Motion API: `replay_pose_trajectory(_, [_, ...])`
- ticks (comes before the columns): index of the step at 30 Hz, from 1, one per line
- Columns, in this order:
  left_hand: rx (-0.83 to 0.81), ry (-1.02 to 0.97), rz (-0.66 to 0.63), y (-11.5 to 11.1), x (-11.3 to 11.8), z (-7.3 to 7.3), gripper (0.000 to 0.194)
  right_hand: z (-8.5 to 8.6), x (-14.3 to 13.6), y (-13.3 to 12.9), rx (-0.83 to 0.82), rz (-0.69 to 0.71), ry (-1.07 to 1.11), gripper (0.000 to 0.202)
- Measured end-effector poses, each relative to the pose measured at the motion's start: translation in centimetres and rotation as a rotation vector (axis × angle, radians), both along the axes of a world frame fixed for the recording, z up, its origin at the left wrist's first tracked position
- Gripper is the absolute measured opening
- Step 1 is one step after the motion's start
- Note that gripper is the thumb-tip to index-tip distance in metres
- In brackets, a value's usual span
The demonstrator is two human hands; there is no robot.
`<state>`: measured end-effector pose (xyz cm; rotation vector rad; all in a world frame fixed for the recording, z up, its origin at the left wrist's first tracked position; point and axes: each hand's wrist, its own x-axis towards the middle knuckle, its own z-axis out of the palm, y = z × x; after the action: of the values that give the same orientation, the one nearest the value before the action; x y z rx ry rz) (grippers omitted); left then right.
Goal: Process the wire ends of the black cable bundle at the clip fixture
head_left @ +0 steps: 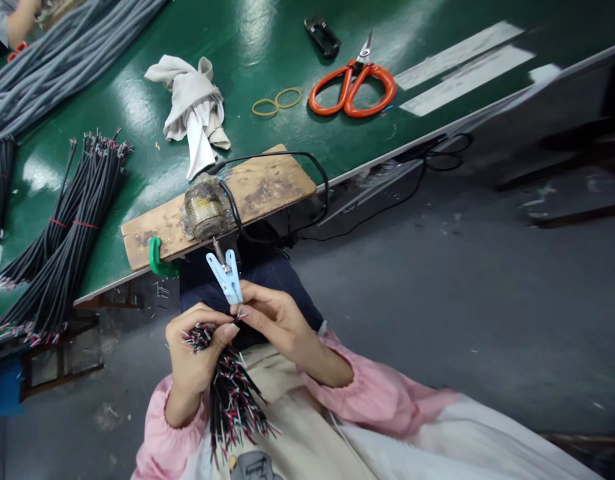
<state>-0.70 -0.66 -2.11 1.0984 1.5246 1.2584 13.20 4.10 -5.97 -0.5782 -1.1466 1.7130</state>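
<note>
Grey floor (412, 280), shiny green table (437, 40) running across the far side, and a worn wooden board (272, 177) on its near edge with a green C-shaped clamp (160, 261) at the left end. On the board sits a small, grubby motor-like unit under a clear cover (205, 207), and its thin metal shaft (218, 252) points to the near side with a pale blue plastic clothespin (229, 283) at the end.

The left hand (195, 353) is closed around a bundle of thin black cables with red, white and greenish ends (232, 400), which hangs down over the person's lap, just near of the clothespin. The right hand (282, 327) has its fingertips together on some fine wire ends (242, 315) right at the clothespin's tip (can't tell how many strands, it's tiny).

My two cents: a light pinch close to the ends should work best, with the strands straight and even, lined up with the shaft. I'd want the left hand firm enough that the bundle doesn't sag and tug, but not crushing it. Loose ends could snag on the clothespin, and so could fingertips that close, so go easy on sideways pressure.
</note>
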Motion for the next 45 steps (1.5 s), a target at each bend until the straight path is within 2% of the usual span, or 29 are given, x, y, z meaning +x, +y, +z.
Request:
replay_pose_trajectory(2, [0.005, 0.022, 0.024, 0.0, 0.0, 0.1, 0.006, 0.0, 0.2, -0.1, 0.186, -0.248, -0.134, 0.011])
replay_pose_trajectory(5, [0.011, 0.053, 0.043, 0.0, 0.3, 0.3, 0.007, 0.1, 0.3, -0.4, 0.442, -0.479, -0.276, 0.017])
replay_pose_trajectory(11, [0.012, 0.114, 0.073, 0.0, 0.8, 0.7, 0.007, 0.1, 0.3, -1.0, 0.738, -0.65, -0.454, 0.021])
replay_pose_trajectory(15, [0.01, 0.136, 0.096, 0.0, 0.9, 0.7, 0.007, 0.0, 0.3, -1.2, 0.756, -0.668, -0.486, 0.023])
replay_pose_trajectory(23, [0.023, 0.173, 0.169, 0.0, 1.2, 0.7, 0.007, 0.1, -0.1, -2.5, 0.557, -0.61, -0.393, 0.041])
replay_pose_trajectory(25, [0.01, 0.168, 0.167, 0.0, 1.2, 0.6, 0.007, 0.1, -0.1, -2.4, 0.479, -0.575, -0.336, 0.041])
replay_pose_trajectory(29, [-0.032, 0.126, 0.098, -0.1, 1.1, 0.5, 0.007, 0.1, 0.4, -1.5, 0.22, -0.349, -0.168, 0.026])
replay_pose_trajectory(31, [-0.053, 0.115, 0.05, -0.2, 1.0, 0.6, 0.007, 0.0, 0.6, -1.0, 0.146, -0.249, -0.111, 0.02])
replay_pose_trajectory(38, [-0.099, 0.067, -0.031, 0.0, 0.6, 0.8, 0.01, -1.0, 0.6, 0.6, 0.316, -0.172, -0.041, 0.014])
replay_pose_trajectory(45, [-0.154, 0.052, -0.227, 0.9, -0.2, 1.6, 0.017, -0.9, 1.2, 2.1, 0.397, 0.026, -0.045, 0.038])
